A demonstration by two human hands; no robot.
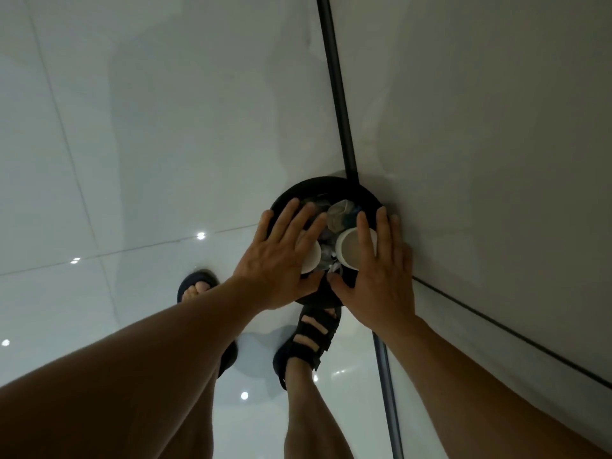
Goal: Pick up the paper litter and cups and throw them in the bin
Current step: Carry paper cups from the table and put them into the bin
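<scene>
White cups at the mouth of the black bin

On my left hand (pixel 281 256) the fingers (pixel 288 213) are straight and spread, laid flat over a white paper cup (pixel 311 258). On my right hand (pixel 381 276) the fingers (pixel 362 233) are also straight and slightly apart, across the rim of a second paper cup (pixel 351 251). Neither hand curls round anything. Whether the palms press the cups or only rest on them, I cannot tell.

Both cups sit side by side inside the round black bin (pixel 318 185). The second one has its mouth facing up, while the first is mostly hidden under my hand. Crumpled paper litter (pixel 339 212) is packed between and behind them, and the load rides high, near the rim.

The bin stands on glossy white floor tiles (pixel 149 160), against the grey wall (pixel 496 127) with its dark skirting strip (pixel 334 77). My sandalled foot (pixel 311 339) is just beside it.

My judgement is that this is the last step. Cups and paper are in the bin, and what may remain is settling the load so nothing tips out. Whether more litter lies elsewhere, this view does not show.
</scene>
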